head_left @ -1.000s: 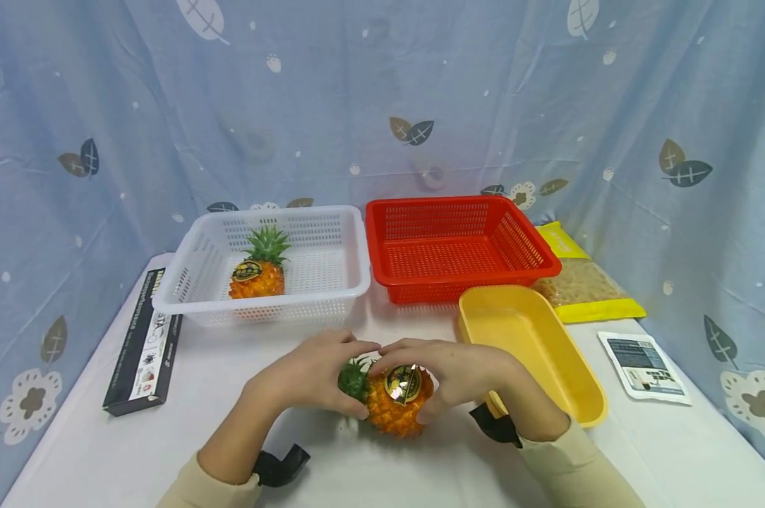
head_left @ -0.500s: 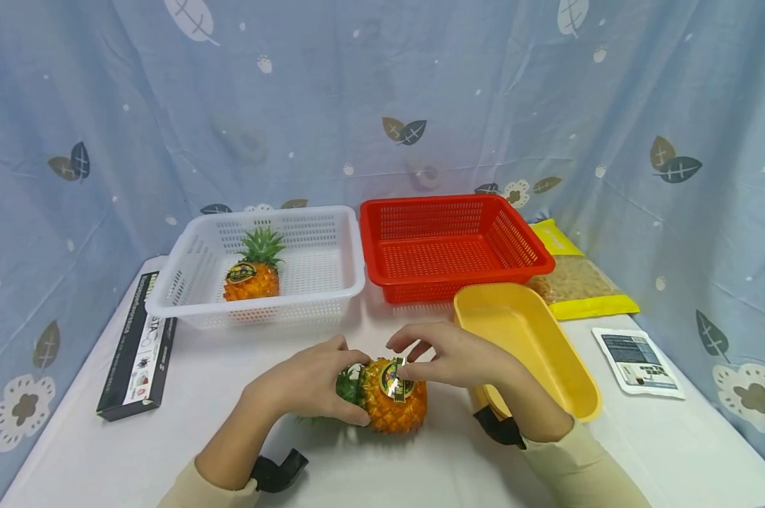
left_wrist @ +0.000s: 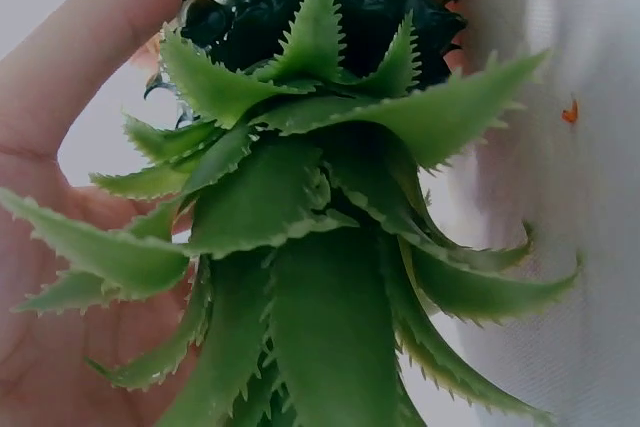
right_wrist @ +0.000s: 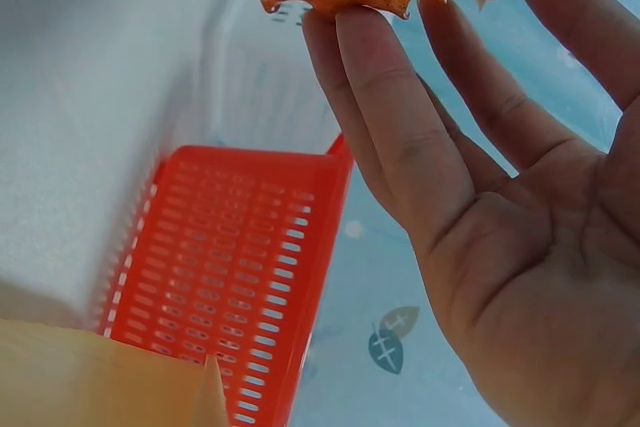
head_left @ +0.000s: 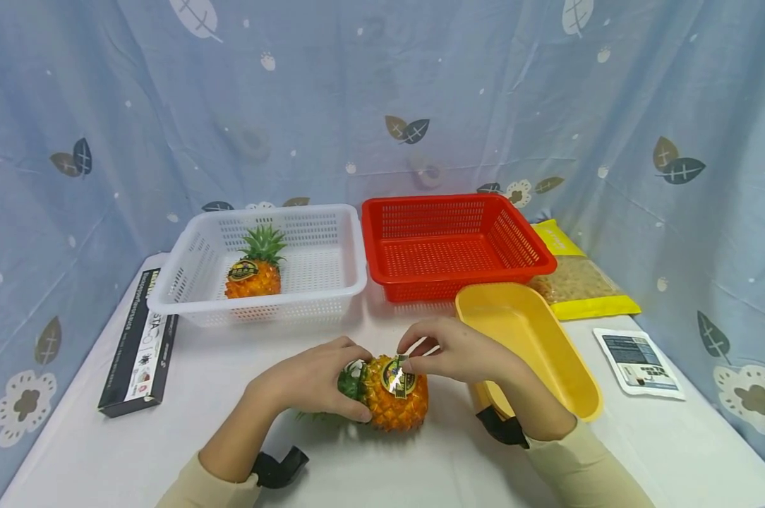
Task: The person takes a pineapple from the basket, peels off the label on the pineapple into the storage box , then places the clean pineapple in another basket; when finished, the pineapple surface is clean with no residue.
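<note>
A small orange pineapple [head_left: 395, 413] lies on its side on the white table, its green crown [left_wrist: 330, 277] pointing left. Around the crown's base my left hand [head_left: 309, 381] grips it, thumb on the near side and fingers on the far side. A black-and-gold sticker [head_left: 398, 381] sits on top of the fruit, with a shiny flap standing up. My right hand [head_left: 449, 349] pinches the sticker's edge between thumb and forefinger. In the right wrist view, the other fingers [right_wrist: 375, 47] touch the fruit's spiky skin. The crown's tip is hidden in the head view.
Another pineapple [head_left: 253, 279] is in the white basket [head_left: 262, 308] at the back left. Beside it stands a red basket [head_left: 465, 276]. A yellow tray [head_left: 563, 367] is close to my right forearm. A black box [head_left: 128, 360], a yellow bag [head_left: 579, 282] and a white packet [head_left: 639, 365] lie around.
My right hand has come off the fruit's far right side and moved onto the sticker, pinching its edge. A flap of the sticker now stands up. The left hand keeps its grip.
</note>
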A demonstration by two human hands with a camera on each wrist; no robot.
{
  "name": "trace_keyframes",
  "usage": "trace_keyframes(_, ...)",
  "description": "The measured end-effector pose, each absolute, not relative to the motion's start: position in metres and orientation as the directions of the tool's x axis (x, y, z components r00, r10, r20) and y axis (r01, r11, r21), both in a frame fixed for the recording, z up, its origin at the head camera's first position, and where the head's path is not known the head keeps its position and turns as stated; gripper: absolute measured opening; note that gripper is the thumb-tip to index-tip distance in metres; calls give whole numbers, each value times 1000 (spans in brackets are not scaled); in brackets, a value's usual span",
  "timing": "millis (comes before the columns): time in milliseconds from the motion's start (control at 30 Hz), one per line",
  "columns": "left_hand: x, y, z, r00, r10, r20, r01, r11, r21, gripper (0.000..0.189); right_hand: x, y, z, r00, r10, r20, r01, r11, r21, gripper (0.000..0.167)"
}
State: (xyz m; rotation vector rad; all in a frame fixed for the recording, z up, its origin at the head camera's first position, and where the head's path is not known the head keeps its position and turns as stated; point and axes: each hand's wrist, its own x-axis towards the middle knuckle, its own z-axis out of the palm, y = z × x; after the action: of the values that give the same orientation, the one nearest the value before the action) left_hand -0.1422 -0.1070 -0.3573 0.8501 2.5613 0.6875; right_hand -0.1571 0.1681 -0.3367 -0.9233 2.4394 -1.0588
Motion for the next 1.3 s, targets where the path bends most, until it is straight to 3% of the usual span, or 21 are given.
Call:
trace_keyframes(600,-144,-109,-360,-736,649,-192,457,687,565,81,-154,163,-338,-735,-677,-25,-429,494,-756,12)
trace_keyframes(900,-148,-111,-362,-731,658,-181,464,674,575,79,-156,166,-338,-704,-709,-28,-405,434,-804,11)
trace_keyframes(1300,-148,-111,-361,-733,647,-211,439,686,580,81,-156,164,-337,-751,-659,-31,-377,467,-800,8)
